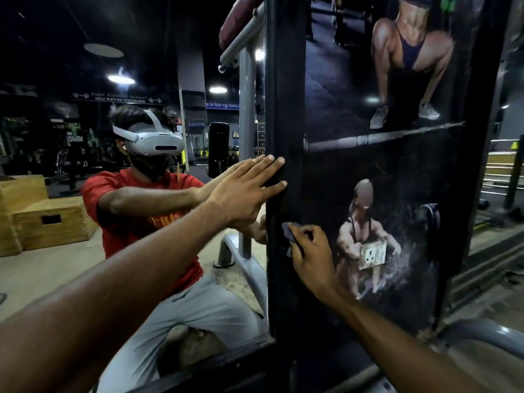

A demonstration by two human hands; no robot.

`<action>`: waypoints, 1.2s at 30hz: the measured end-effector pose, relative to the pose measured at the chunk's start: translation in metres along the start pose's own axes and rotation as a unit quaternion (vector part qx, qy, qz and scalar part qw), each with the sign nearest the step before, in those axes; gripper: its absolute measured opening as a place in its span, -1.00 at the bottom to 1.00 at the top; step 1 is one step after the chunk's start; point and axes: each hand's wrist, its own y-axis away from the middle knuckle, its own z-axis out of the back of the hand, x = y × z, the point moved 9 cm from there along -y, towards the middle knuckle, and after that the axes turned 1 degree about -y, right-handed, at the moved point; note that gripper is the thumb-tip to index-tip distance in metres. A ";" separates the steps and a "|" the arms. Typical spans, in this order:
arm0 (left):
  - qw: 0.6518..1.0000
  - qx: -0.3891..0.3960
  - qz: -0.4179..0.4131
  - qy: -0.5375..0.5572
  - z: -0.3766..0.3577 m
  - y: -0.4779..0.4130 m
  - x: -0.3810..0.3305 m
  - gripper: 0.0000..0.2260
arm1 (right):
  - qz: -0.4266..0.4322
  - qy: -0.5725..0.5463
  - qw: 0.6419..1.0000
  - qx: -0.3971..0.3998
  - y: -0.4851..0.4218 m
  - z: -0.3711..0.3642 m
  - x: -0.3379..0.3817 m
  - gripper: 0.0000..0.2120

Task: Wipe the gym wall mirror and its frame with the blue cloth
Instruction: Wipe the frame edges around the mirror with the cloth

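The left hand [249,191] is laid flat against the black frame [283,109] of the mirror [198,80], its fingers [272,159] held straight and spread across the frame's face. Below it, the blue cloth [289,231] is pinched in the curled fingers of the right hand [309,256] and pressed to the frame's right-hand edge, where a dark poster [397,171] of athletes adjoins it. A white wall socket [373,255] is set in the poster's lower part, to the right of the right hand. In the mirror a crouching person is reflected, wearing a white headset [154,140], a red shirt and grey trousers, with wooden boxes [42,217] behind.
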 end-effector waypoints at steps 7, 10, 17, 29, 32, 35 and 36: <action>1.000 0.014 0.009 0.019 -0.010 0.014 -0.012 -0.37 | 0.132 0.068 0.989 0.018 -0.027 0.008 0.050 -0.54; 1.000 0.028 0.007 0.007 -0.016 0.020 -0.021 -0.34 | 0.240 0.140 0.956 0.091 0.009 -0.021 0.050 -0.61; 1.000 0.014 0.006 0.014 -0.032 0.032 -0.041 -0.38 | 0.222 0.081 0.961 0.140 0.051 -0.022 0.027 -0.63; 0.999 0.004 0.006 0.039 -0.054 0.044 -0.067 -0.24 | -0.004 -0.002 1.000 0.003 0.099 -0.023 -0.025 -0.60; 0.999 -0.033 0.000 0.012 -0.063 0.048 -0.076 -0.35 | 0.002 -0.025 0.998 -0.062 0.079 -0.013 -0.016 -0.59; 0.998 -0.050 -0.019 -0.015 -0.075 0.057 -0.088 -0.40 | 0.104 0.032 0.994 -0.010 0.074 -0.033 0.001 -0.55; 0.998 -0.050 -0.022 -0.016 -0.079 0.061 -0.092 -0.40 | 0.146 0.057 0.987 0.015 0.080 -0.041 0.002 -0.55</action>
